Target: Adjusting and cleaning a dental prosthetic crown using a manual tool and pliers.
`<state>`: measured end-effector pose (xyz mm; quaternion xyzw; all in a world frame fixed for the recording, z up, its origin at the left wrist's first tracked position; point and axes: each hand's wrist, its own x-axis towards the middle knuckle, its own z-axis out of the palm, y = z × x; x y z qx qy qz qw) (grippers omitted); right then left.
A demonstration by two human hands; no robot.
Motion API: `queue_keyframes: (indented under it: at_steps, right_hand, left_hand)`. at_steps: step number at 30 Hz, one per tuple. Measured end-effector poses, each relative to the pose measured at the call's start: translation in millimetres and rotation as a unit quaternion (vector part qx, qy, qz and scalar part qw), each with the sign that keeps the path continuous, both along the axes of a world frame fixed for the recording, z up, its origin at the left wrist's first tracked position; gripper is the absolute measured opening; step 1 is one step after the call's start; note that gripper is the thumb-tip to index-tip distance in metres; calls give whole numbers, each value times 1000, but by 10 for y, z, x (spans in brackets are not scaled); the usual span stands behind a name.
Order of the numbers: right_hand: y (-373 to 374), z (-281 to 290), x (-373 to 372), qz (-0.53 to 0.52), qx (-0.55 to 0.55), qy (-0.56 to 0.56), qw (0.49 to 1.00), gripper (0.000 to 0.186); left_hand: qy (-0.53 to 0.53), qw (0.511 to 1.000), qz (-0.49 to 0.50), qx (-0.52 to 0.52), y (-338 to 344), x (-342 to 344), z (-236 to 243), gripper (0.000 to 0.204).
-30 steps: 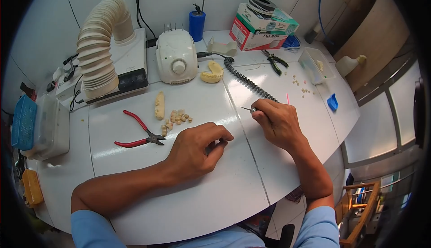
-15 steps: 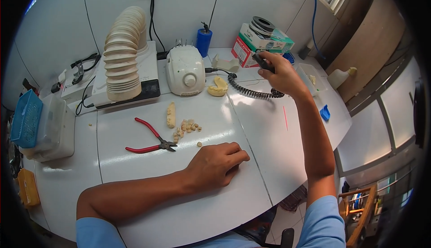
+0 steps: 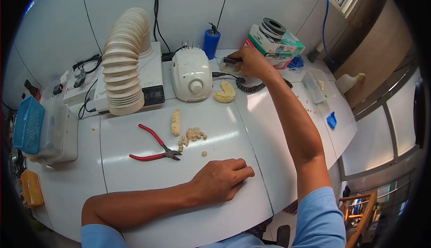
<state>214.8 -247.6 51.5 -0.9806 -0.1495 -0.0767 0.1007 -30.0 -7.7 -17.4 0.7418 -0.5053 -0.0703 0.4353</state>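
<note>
My right hand (image 3: 255, 64) is closed around a dark handpiece (image 3: 231, 60) at the back of the table, with its tip pointing left. It is over a small white cradle (image 3: 227, 68), partly hidden by the hand. A black coiled cord (image 3: 249, 87) hangs below it, near the white control box with a knob (image 3: 192, 74). My left hand (image 3: 222, 178) rests on the white tabletop with fingers curled and nothing visible in them. Beyond it lie loose tooth-like pieces (image 3: 194, 134), a cream dental model strip (image 3: 176, 122) and red-handled cutting pliers (image 3: 158, 147).
A ribbed white hose (image 3: 123, 64) rises at the back left. A curved cream dental model (image 3: 226, 92) lies before the control box. Stacked boxes (image 3: 276, 43) carry a wire spool (image 3: 273, 26). A clear tub (image 3: 314, 85) stands right; a blue basket (image 3: 28, 124) is left.
My right hand has moved left and slightly down with the handpiece, from in front of the boxes to the white cradle. The whole view has shifted a little; my left hand keeps its place.
</note>
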Motion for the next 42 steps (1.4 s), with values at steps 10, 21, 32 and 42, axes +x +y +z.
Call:
queue_keyframes:
  at_steps: [10,21,32,42]
  right_hand:
    - [481,273,-527,-55,161,-46,984,46]
    - [1078,277,-706,-110,146,180,967,69]
    - [1124,233,-782,-147,186,156,959,67]
    - [-580,-46,-1715,-69,253,-176,949,25]
  left_hand:
    - [-2,1000,-7,7,-15,-2,27,24]
    - [-52,998,-34,-20,39,-77,15,24]
    - [-57,996,-70,-28,14,-52,33,20]
    - [12,1000,-5,-23,-7,-12,40,18]
